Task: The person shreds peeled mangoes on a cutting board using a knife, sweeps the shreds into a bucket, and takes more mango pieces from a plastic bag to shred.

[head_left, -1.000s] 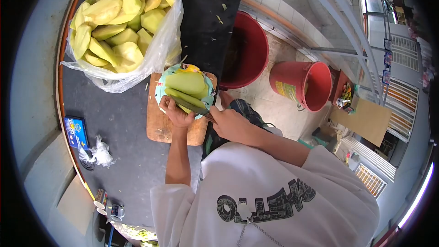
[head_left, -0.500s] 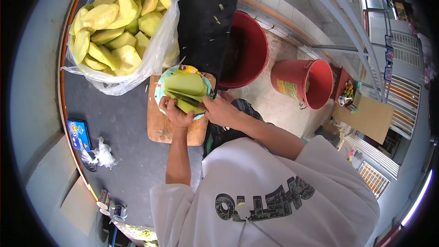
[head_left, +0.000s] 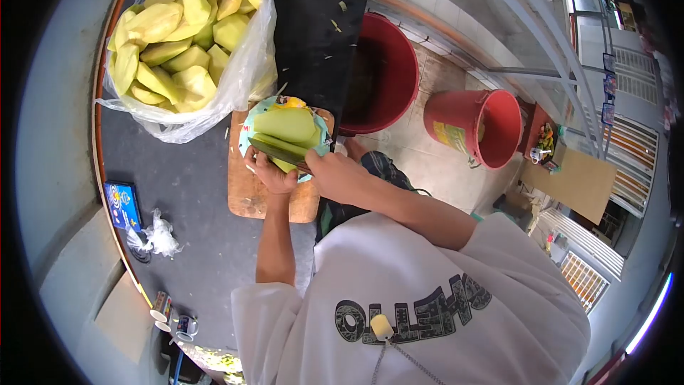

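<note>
My left hand (head_left: 272,175) is closed around a pale green peeled fruit piece (head_left: 285,165), its exact kind unclear. My right hand (head_left: 340,177) grips a knife (head_left: 279,152), whose dark blade lies across that piece and reaches toward my left fingers. Just beyond the blade, a larger pale green fruit piece (head_left: 285,125) rests on a light blue printed plate or dish (head_left: 247,128). Beneath it is a wooden cutting board (head_left: 246,199). A clear plastic bag (head_left: 246,93) full of peeled yellow-green fruit pieces (head_left: 171,50) stands beyond it to the left.
The dark table (head_left: 214,257) carries a blue box (head_left: 122,207), a crumpled plastic bag (head_left: 161,237) and mugs (head_left: 187,328). Fruit scraps lie near its far right edge. On the floor to the right are a large red tub (head_left: 388,75) and a red bucket (head_left: 452,125).
The knife and my right hand have shifted slightly left, so the blade tip sits closer to my left fingers. My left hand still holds the fruit piece; the camera view has moved a little.
</note>
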Available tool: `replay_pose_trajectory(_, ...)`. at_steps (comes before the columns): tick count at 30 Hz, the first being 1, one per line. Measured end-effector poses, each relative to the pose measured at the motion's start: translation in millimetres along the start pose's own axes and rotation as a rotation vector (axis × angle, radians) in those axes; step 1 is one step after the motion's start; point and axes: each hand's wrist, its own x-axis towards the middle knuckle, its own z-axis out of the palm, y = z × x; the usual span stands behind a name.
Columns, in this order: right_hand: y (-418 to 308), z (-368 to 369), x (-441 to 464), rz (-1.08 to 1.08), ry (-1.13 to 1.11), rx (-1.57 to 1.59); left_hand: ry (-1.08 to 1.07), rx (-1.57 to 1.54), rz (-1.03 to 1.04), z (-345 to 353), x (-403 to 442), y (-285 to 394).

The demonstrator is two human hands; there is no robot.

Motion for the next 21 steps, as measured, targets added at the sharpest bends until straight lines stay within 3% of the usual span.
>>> replay_pose_trajectory(2, 8.9, 11.7, 12.4, -0.066, 0.071, 0.003, 0.0, 0.034, 0.017, -1.5, 0.6, -1.9)
replay_pose_trajectory(11, 28.0, 15.1, -7.9, 0.024, 0.058, 0.062, -0.005, 0.013, 0.003, -0.6, 3.9, 3.0)
replay_pose_trajectory(13, 38.6, 12.7, -24.8, 0.128, -0.024, 0.014, 0.008, -0.002, 0.011, -0.7, 1.6, -1.1)
replay_pose_trajectory(21, 45.7, 2.0, -46.4, 0.056, -0.002, 0.015, 0.015, -0.033, 0.032, -1.7, 0.6, -0.9)
